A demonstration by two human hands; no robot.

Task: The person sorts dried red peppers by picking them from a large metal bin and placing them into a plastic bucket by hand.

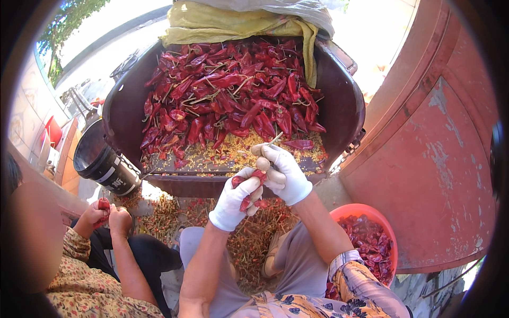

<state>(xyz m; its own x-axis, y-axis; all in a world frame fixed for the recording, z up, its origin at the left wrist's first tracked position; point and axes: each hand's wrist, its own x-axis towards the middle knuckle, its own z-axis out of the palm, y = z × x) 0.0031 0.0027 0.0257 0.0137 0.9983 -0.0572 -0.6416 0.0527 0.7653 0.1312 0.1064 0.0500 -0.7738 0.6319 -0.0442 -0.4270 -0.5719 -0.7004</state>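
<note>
Holding wrinkled red pepper (245, 203), the white-gloved left hand (232, 204) curls its fingers beside the white-gloved right hand (289, 176), whose fingers pinch a thin pale stem (275, 139). Much seems left: stemmed peppers (228, 90) heap the dark maroon cart (340, 90); the round red plastic basin (366, 208) holds more.

Reaching in with the bare left forearm (204, 265), slanting the right forearm (324, 228) inward; curling the white-gloved left hand (233, 200) into a grip, pinching with the white-gloved right hand (290, 177), just beside and slightly farther forward.
</note>
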